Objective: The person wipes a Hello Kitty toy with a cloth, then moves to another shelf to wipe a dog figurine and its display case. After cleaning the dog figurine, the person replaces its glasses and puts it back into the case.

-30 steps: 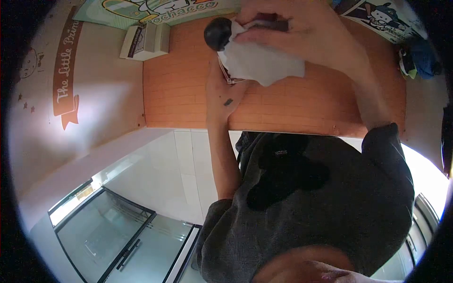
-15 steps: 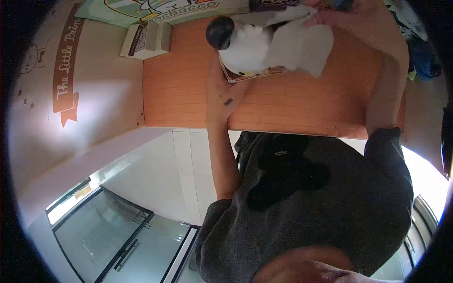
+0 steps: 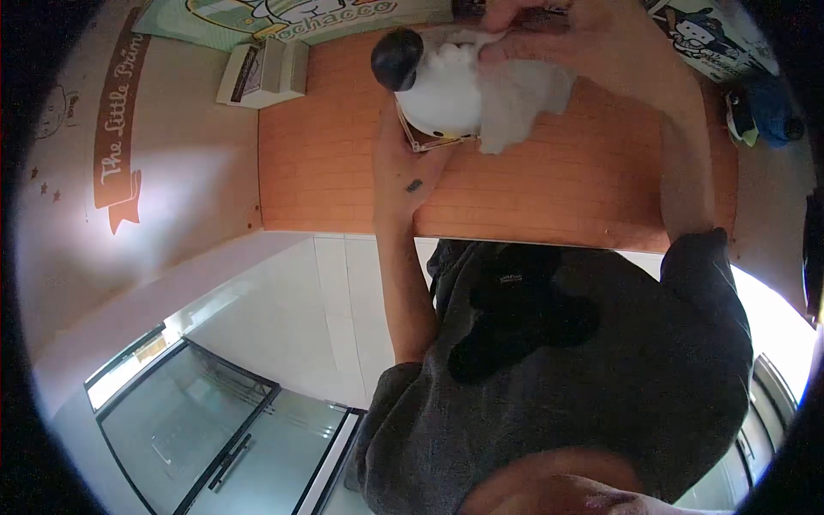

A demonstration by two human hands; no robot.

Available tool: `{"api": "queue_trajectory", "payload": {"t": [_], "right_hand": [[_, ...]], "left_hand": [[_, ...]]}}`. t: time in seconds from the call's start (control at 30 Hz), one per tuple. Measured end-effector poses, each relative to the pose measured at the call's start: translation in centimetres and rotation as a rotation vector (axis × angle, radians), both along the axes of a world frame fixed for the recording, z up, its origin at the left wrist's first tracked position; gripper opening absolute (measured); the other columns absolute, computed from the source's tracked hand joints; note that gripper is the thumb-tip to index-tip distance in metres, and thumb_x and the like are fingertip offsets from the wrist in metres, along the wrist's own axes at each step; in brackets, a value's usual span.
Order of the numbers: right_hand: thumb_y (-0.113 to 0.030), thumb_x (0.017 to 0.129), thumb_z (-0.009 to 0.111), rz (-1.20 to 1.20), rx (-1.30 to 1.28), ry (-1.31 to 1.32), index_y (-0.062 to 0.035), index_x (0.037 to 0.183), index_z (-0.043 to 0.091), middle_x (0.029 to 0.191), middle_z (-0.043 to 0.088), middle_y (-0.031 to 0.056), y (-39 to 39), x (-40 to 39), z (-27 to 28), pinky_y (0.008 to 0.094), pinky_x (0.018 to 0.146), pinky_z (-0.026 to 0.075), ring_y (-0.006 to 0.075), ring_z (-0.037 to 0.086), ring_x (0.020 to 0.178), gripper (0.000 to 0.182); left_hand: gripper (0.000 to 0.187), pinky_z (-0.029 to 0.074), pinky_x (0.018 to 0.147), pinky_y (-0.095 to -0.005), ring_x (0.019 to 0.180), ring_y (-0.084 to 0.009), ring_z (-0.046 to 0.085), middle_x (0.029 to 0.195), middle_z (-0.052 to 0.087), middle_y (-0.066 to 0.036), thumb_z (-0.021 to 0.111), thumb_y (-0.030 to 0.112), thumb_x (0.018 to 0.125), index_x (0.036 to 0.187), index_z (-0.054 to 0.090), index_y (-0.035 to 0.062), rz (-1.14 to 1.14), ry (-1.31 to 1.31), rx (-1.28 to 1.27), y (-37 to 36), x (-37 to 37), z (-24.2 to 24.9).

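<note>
A white rounded figurine (image 3: 440,105) with a black ball-shaped part (image 3: 397,59) is held over the tabletop in the head view. My left hand (image 3: 415,176) supports it from below, its fingers mostly hidden behind the figurine. A thin brown-and-clear frame edge (image 3: 418,144) shows at its lower left. My right hand (image 3: 592,50) is closed on a crumpled white tissue (image 3: 524,101), with the fingertips right at the figurine's right side. The tissue hangs down over that side and covers part of it.
The orange wood-look tabletop (image 3: 335,172) ends at a front edge near my torso. A small white box (image 3: 257,73) stands at the left, before a green Pochacco-printed item (image 3: 300,19). A printed black-and-white package (image 3: 712,39) and a dark blue object (image 3: 772,112) are at the right.
My right hand and the tissue have moved left, bringing the tissue against the figurine's side. My left hand and the figurine have stayed almost in place.
</note>
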State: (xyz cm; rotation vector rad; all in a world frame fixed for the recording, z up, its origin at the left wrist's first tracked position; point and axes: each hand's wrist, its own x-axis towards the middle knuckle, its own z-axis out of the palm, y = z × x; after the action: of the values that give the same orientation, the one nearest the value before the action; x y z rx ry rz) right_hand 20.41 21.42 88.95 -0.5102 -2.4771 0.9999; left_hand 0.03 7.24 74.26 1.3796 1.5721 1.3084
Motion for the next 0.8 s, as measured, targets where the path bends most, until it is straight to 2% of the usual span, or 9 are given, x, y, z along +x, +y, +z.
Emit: {"api": "queue_trajectory", "payload": {"t": [0.13,0.2,0.23,0.3,0.6,0.73,0.8], "right_hand": [[-0.007,0.080,0.084,0.026,0.125,0.044,0.0032,0.097,0.072,0.090,0.067,0.0106,0.6,-0.2,-1.4,0.0298,0.067,0.048,0.0188,0.063,0.079,0.023],[-0.007,0.081,0.084,0.051,0.117,0.213,0.0031,0.097,0.072,0.089,0.066,0.0109,0.6,-1.0,-2.1,0.0302,0.065,0.048,0.0187,0.063,0.075,0.023],[-0.007,0.081,0.084,0.050,0.117,0.213,0.0031,0.097,0.072,0.089,0.066,0.0109,0.2,-0.8,-1.6,0.0302,0.065,0.048,0.0187,0.063,0.075,0.023],[-0.007,0.081,0.083,0.055,0.182,0.171,0.0026,0.097,0.072,0.088,0.065,0.0107,-0.7,-0.4,-0.4,0.0308,0.065,0.048,0.0195,0.062,0.075,0.022],[-0.008,0.081,0.084,0.077,0.163,0.186,0.0014,0.099,0.071,0.088,0.065,0.0104,-0.1,-1.1,-1.8,0.0327,0.062,0.047,0.0200,0.061,0.074,0.024],[-0.008,0.081,0.084,0.039,0.126,0.166,0.0012,0.100,0.071,0.088,0.065,0.0104,-0.1,-1.4,-2.5,0.0330,0.062,0.046,0.0200,0.061,0.074,0.025],[-0.009,0.081,0.083,0.057,0.298,0.265,0.0010,0.101,0.070,0.089,0.063,0.0095,0.1,-1.4,-2.3,0.0330,0.062,0.046,0.0201,0.060,0.075,0.025]], "left_hand": [[0.059,0.054,0.089,-0.0357,0.104,-0.0242,0.069,0.113,0.070,-0.015,0.083,0.003,0.075,0.127,0.054,-0.0016,0.002,-0.026,0.013,-0.1,-0.1,-0.6],[0.060,0.055,0.088,-0.0356,0.102,-0.0233,0.069,0.112,0.070,-0.014,0.085,0.004,0.074,0.126,0.055,-0.0017,0.017,-0.024,-0.009,0.0,-0.3,-1.2],[0.060,0.055,0.088,-0.0356,0.102,-0.0233,0.069,0.112,0.070,-0.014,0.085,0.004,0.074,0.126,0.055,-0.0017,0.015,-0.023,-0.010,-0.1,-0.2,-1.1],[0.057,0.055,0.086,-0.0362,0.101,-0.0243,0.070,0.111,0.070,-0.014,0.084,0.005,0.075,0.124,0.056,-0.0026,-0.009,-0.169,-0.034,-0.4,0.0,-0.7],[0.059,0.054,0.087,-0.0367,0.104,-0.0252,0.068,0.114,0.068,-0.015,0.083,0.006,0.075,0.126,0.056,-0.0002,0.003,-0.024,0.039,0.2,-0.2,-1.2],[0.061,0.054,0.088,-0.0366,0.103,-0.0257,0.068,0.112,0.068,-0.015,0.083,0.007,0.075,0.128,0.054,0.0002,0.014,-0.083,-0.008,0.0,-0.3,-1.5],[0.061,0.054,0.088,-0.0359,0.104,-0.0255,0.067,0.113,0.067,-0.015,0.081,0.005,0.076,0.129,0.053,0.0004,0.003,-0.018,0.012,0.0,-0.1,-0.7]]}}
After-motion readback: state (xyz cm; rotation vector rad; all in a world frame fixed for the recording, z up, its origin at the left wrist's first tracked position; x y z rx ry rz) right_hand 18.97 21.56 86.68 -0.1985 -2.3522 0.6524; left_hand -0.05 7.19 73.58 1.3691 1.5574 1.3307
